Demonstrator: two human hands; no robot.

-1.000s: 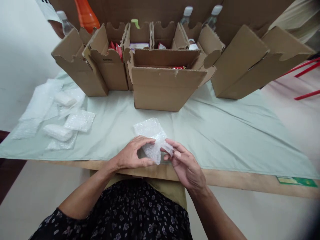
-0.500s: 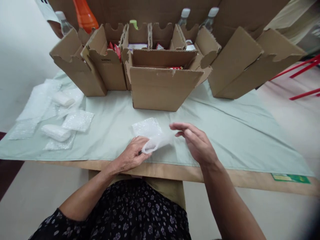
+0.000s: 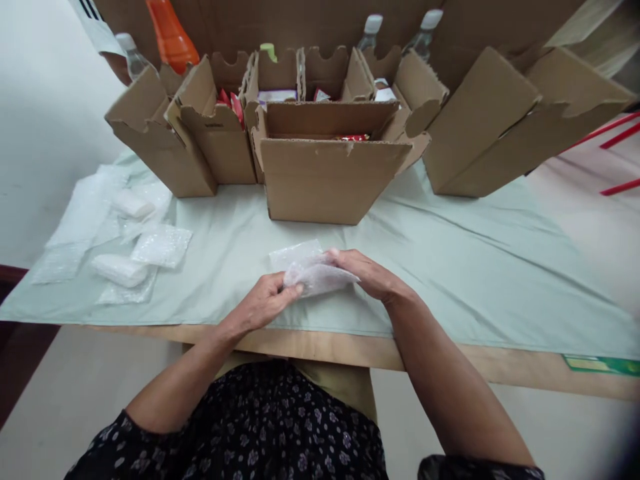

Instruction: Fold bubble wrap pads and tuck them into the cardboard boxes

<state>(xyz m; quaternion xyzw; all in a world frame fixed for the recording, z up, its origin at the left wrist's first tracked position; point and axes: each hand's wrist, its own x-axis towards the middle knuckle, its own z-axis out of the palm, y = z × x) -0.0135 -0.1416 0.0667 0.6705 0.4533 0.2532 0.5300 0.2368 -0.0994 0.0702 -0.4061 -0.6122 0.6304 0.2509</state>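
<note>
In front of the carton (image 3: 333,181), your left hand (image 3: 267,300) pinched bubble wrap (image 3: 323,280); slackening your right hand (image 3: 366,271), grip unclear, risked unfurling.

Your table (image 3: 325,344) shows a bare wooden front edge; a creased pale-green cloth (image 3: 480,267) covers the top behind it. On the cloth, far side: a row of open cardboard boxes (image 3: 227,153), one wider box (image 3: 330,181) in front, another box (image 3: 473,130) to your right. To your left: overlapping bubble-wrap pieces (image 3: 163,245). Before you: a flat bubble-wrap sheet (image 3: 294,252), partly hidden. Green printed strip (image 3: 600,365) on the wood, front right.
</note>
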